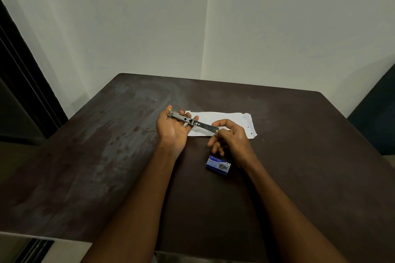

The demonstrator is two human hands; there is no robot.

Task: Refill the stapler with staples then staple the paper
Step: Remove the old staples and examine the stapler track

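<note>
A metal stapler (193, 121) is swung fully open into one long strip and held above the table. My left hand (171, 129) grips its left half, palm up, with fingers curled around the magazine. My right hand (229, 136) pinches the right end of the stapler between thumb and fingers. Under both hands lies a folded white paper (235, 118) flat on the dark table (106, 156). A small blue staple box (218, 164) rests on the table just below my right hand. Whether staples sit in the magazine is too small to tell.
The brown table stands in a corner against pale walls (277, 38). A dark door frame (21, 70) runs down the left side, and a dark object (378, 117) stands past the table's right edge. A tiny loose staple (263, 140) lies right of the paper.
</note>
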